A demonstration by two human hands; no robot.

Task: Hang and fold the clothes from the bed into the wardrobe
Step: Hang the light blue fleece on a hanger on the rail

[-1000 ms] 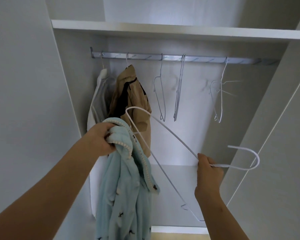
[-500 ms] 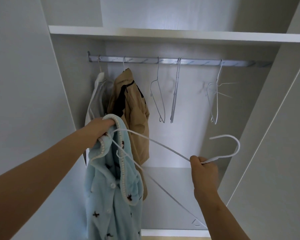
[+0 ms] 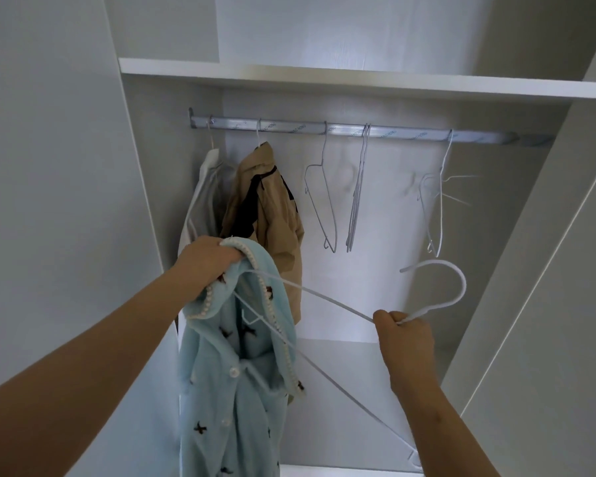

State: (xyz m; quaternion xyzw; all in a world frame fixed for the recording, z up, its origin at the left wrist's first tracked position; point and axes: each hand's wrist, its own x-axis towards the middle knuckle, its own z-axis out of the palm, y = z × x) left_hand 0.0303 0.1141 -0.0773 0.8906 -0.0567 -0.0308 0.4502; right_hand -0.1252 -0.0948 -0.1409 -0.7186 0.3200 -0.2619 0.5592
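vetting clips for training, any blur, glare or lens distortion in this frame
Head view: mostly sharp; a bright washed-out patch on the back panel, with faint shadows behind the empty hangers; the wide-angle lens splays the wardrobe sides outward.

Wardrobe (image 3: 145, 235): a metal rail (image 3: 289, 126) is running side to side just under a white shelf (image 3: 324, 79). A white garment (image 3: 203, 194) is hanging at the rail's far left, touching a tan jacket with dark trim (image 3: 276, 215) beside it. Further right, a bare wire hanger (image 3: 325, 201) is hanging alone, a tight bunch of hangers (image 3: 356, 194) is hanging near it, and another hanger (image 3: 439, 201) is hanging well apart, toward the right end.
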